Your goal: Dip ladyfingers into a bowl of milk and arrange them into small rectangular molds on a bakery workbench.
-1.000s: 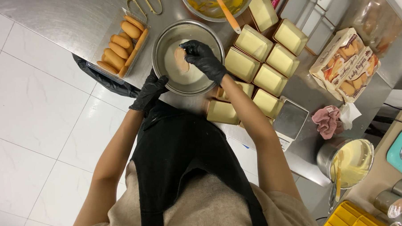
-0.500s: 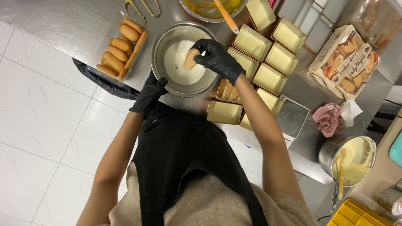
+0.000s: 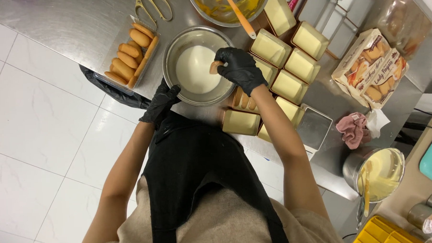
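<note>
The ladyfinger biscuit sits pinched in the fingers of my right hand, just over the white liquid in the metal bowl on the steel desk. My left hand grips the bowl's near rim, fingers curled closed. A tray of biscuits lies left of the bowl, cream-filled rectangular tins right.
</note>
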